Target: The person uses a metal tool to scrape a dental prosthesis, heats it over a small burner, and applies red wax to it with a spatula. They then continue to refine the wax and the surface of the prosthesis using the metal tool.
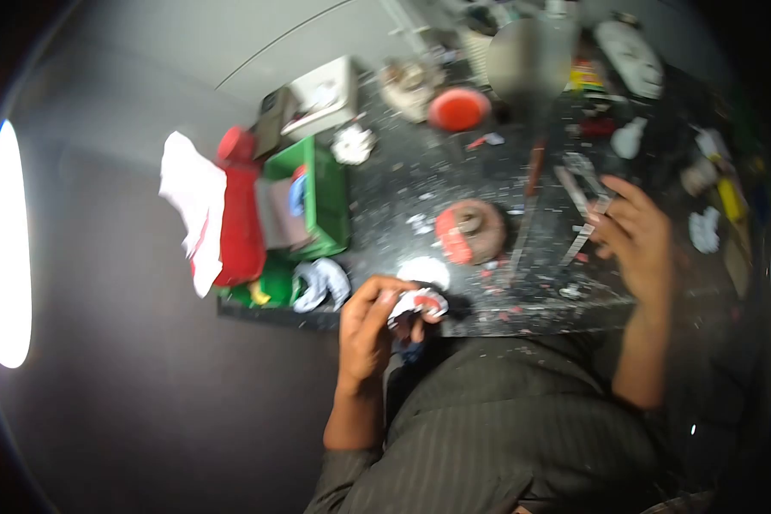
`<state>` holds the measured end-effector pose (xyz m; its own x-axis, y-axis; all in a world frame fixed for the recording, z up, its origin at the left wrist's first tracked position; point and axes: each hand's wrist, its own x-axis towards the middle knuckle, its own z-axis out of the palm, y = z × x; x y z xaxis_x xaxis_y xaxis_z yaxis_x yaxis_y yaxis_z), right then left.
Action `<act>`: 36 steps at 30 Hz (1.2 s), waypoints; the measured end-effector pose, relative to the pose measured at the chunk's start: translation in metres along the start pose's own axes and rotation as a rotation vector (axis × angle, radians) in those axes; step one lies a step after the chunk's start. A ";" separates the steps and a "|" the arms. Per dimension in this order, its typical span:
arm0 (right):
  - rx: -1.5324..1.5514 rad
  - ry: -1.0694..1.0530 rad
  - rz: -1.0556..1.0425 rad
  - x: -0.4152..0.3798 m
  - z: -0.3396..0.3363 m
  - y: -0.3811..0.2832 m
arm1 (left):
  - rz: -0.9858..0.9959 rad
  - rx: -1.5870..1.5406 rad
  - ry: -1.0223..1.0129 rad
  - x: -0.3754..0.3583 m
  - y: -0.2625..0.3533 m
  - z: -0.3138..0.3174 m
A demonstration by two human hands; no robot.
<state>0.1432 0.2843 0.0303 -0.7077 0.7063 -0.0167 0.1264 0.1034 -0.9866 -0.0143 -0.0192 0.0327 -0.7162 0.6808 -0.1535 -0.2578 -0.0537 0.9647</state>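
My left hand point(370, 330) is closed around a small white piece with a curved red band point(426, 302), which looks like a dental cast with red wax, just over the table's front edge. My right hand point(634, 231) is at the right of the table, its fingertips closed on a slim metal tool point(577, 243). More thin metal tools point(571, 187) lie against it; blur hides their exact kind. Between the hands lies a round red and brown piece with a knob point(470, 231). A long thin tool with a reddish-brown handle point(534, 167) lies to its right.
On the left stand a green bin point(327, 201) and a red container point(242, 218) with white cloth or paper point(195, 193) on it. Behind are a white tray point(347, 94), a red bowl point(459, 110) and a white mask-like object point(630, 58). Scraps litter the black tabletop point(385, 188).
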 end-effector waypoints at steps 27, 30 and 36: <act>-0.342 -0.335 -0.544 -0.076 0.053 -0.035 | -0.062 -0.411 -0.469 -0.014 -0.020 0.048; -0.308 -0.339 -0.787 -0.062 0.055 -0.025 | -0.069 -0.445 -0.485 -0.011 -0.027 0.040; -0.502 -0.180 -0.508 0.000 0.023 -0.055 | 0.020 -0.325 -0.500 0.013 -0.038 0.028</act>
<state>0.1205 0.2620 0.0805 -0.8613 0.3644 0.3541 0.0247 0.7261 -0.6872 0.0047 0.0125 0.0003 -0.3511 0.9344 0.0596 -0.4888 -0.2372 0.8396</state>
